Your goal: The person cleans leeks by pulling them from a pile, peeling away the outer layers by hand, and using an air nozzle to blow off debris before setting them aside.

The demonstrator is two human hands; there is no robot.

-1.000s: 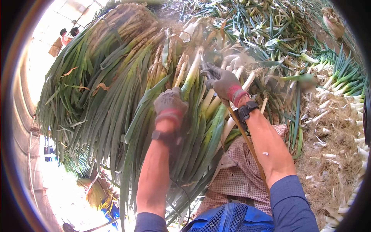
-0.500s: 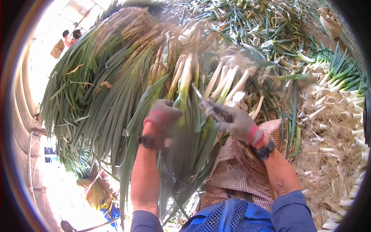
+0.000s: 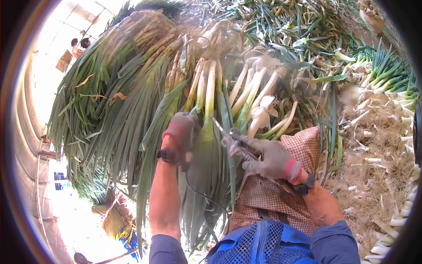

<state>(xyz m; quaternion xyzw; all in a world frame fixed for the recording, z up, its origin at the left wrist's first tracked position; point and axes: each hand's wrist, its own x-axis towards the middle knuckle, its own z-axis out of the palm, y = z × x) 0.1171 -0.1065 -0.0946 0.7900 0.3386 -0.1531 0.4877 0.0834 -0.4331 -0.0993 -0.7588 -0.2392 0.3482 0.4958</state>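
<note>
My left hand (image 3: 179, 127), in a grey and pink glove, is closed around the upper green part of a long green onion (image 3: 201, 90). Another pale-stemmed green onion (image 3: 210, 88) lies beside it, just right of my fingers. My gloved right hand (image 3: 274, 158) grips a metal air blow gun (image 3: 237, 144). Its thin nozzle points up and left at the stems, apparently without touching them. Several whiter green onions (image 3: 252, 94) lie beyond the gun. The leaves below my left hand look smeared and hazy.
A big heap of uncleaned green onions (image 3: 118, 92) fills the left. Cut leaves (image 3: 281, 31) are piled at the back. Root trimmings (image 3: 369, 145) cover the right side, near a row of onions (image 3: 384, 72). Checked cloth (image 3: 263, 200) covers my lap. A dark cord (image 3: 206, 202) hangs below my left hand.
My right hand and the blow gun have dropped lower. My left hand has shifted slightly left. The stems in front of it now show as separate stalks.
</note>
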